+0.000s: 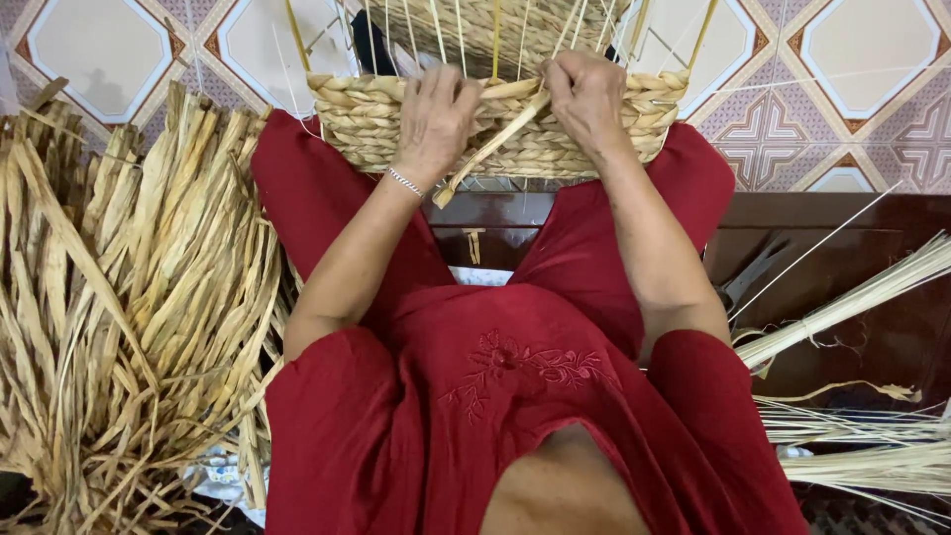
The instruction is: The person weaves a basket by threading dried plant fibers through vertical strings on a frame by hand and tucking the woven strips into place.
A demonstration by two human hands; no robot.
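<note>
Red garment (pixel 495 396) fills the near view, covering lap and knees below both forearms. Left of the left hand, well apart, a big heap of dried straw (pixel 129 307) spreads over the floor. Tiled floor (pixel 872 89) shows beyond and to both sides of the hands. Right of the right forearm, thin reed bundles (pixel 852 297) lie on a dark bench (pixel 892 218), with what may be scissors (pixel 758 272) beside them; too dim to be sure.

Basket (pixel 515 129), half woven, rests on the knees directly under both hands, upright stakes rising past the top edge.

Left hand (pixel 434 119) lies curled over the basket rim, fingers pressing the woven rows; bracelet (pixel 404 181) at the wrist. Right hand (pixel 586 99) is closed, pinching the upper end of a loose strand (pixel 490 149).

Strand's long axis runs diagonally, from the right hand's pinch down-left to a free end just below the left wrist. It lies between the hands, held by the right, passing just beside the left.
</note>
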